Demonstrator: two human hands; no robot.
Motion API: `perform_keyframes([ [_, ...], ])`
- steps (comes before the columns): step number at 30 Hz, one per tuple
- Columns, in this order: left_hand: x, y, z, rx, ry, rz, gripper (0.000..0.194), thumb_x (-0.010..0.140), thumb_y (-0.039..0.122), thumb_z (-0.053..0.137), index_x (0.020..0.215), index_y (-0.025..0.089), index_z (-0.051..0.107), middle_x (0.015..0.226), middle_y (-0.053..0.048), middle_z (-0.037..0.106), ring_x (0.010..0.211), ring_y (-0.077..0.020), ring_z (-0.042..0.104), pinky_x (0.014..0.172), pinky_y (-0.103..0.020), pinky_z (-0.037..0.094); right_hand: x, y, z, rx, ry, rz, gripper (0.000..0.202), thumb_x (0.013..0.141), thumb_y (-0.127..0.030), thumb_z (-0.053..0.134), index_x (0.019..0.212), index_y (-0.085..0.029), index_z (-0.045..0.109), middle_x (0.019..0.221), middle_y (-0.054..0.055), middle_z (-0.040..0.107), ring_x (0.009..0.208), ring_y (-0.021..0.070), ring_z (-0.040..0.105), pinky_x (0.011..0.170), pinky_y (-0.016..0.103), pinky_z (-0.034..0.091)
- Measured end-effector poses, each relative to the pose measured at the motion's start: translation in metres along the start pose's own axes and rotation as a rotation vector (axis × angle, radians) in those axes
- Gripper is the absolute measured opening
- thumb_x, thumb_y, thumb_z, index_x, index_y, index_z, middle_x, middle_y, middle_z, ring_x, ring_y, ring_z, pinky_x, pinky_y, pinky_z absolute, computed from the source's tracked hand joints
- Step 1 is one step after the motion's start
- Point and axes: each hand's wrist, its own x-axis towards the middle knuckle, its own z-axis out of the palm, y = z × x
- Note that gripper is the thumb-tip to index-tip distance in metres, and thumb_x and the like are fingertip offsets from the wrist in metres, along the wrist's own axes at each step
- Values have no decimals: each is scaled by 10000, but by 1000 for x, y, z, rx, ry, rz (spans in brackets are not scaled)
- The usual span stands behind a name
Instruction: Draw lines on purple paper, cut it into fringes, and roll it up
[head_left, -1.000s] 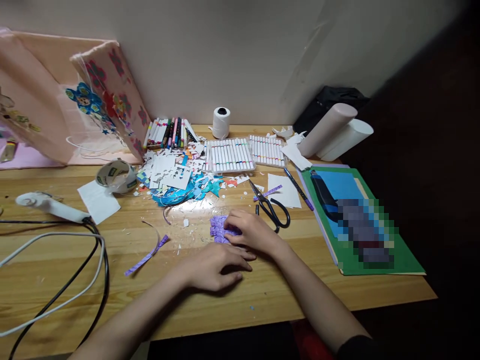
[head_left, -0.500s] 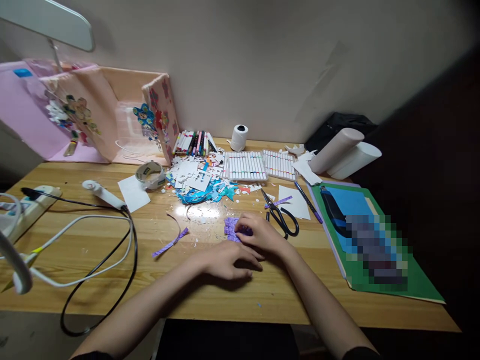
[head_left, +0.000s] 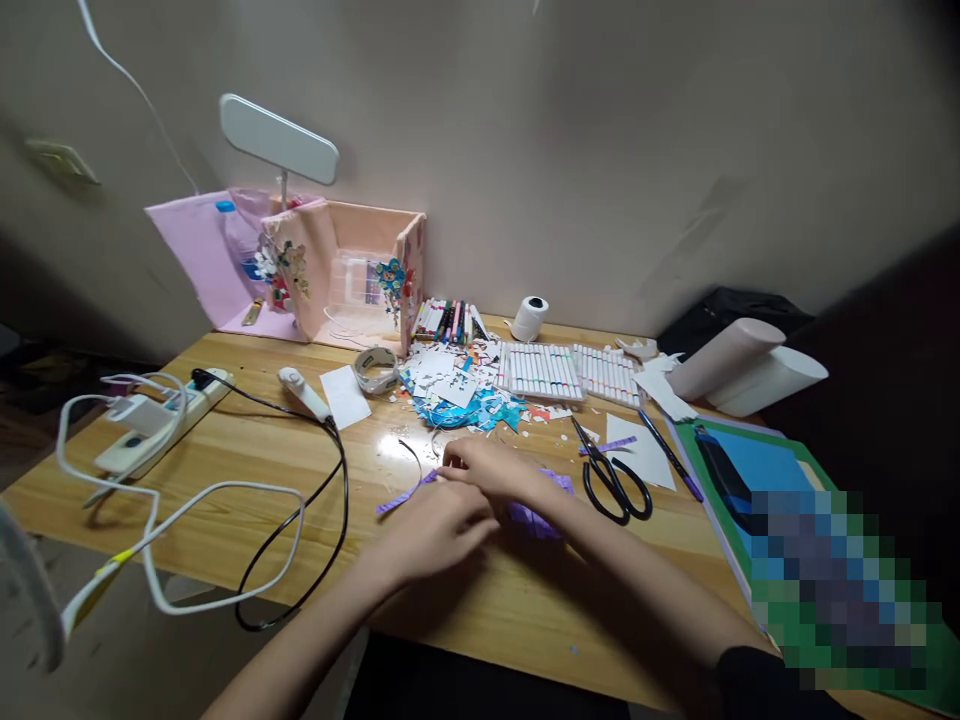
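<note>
My right hand point(head_left: 491, 470) reaches across to the left, its fingers bent near the right end of a thin purple strip point(head_left: 401, 497). The fingertips are blurred and partly behind my other hand, so a grip cannot be made out. My left hand point(head_left: 444, 525) is just below, palm down, overlapping the right one, with its fingers loosely apart and nothing seen in them. A purple woven piece point(head_left: 536, 520) lies flat on the table, partly hidden by my right forearm. Black-handled scissors point(head_left: 604, 470) rest to the right, over another purple strip point(head_left: 622, 443).
Paper scraps point(head_left: 450, 385), a tape roll point(head_left: 375, 372) and marker sets point(head_left: 544, 370) lie behind. White thread spool point(head_left: 531, 318) stands at the wall. Cables point(head_left: 345, 500) and a power strip point(head_left: 165, 430) occupy the left; a green folder point(head_left: 787, 600) is at right.
My right hand has left the woven piece and moved left to the purple strip. The view has shifted, showing more of the left side. The strip and woven piece appear unmoved on the table.
</note>
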Motion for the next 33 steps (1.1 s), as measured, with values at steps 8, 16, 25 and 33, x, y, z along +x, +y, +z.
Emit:
perform_keyframes([
  [8, -30, -58, 11, 197, 330, -464, 130, 890, 289, 527, 834, 176, 555, 886, -65, 640, 859, -225, 590, 687, -298, 380, 14, -4, 15, 70, 10, 17, 90, 757, -150, 599, 672, -158, 628, 689, 41, 641, 595, 123, 501, 535, 242, 310],
  [16, -22, -52, -2, 234, 436, -553, 179, 925, 256, 438, 814, 176, 555, 862, -80, 651, 842, -242, 606, 673, -314, 393, -46, 35, -23, 273, 137, 63, 56, 727, -147, 504, 681, -179, 503, 716, 14, 578, 662, 130, 523, 593, 239, 377],
  [25, 54, -2, 9, -112, 292, -77, 184, 921, 268, 464, 1000, 194, 613, 976, -47, 675, 890, -189, 618, 793, -290, 441, -101, 84, -38, 542, 322, 138, 132, 732, -293, 535, 678, -182, 488, 679, -10, 500, 645, 140, 465, 609, 268, 352],
  [33, 92, 6, 15, -206, 127, -82, 518, 974, 478, 255, 745, 179, 612, 766, -38, 660, 783, -199, 609, 733, -301, 410, -117, 107, -28, 436, 482, 228, 114, 756, -247, 512, 672, -191, 459, 652, -21, 497, 616, 131, 473, 581, 253, 368],
])
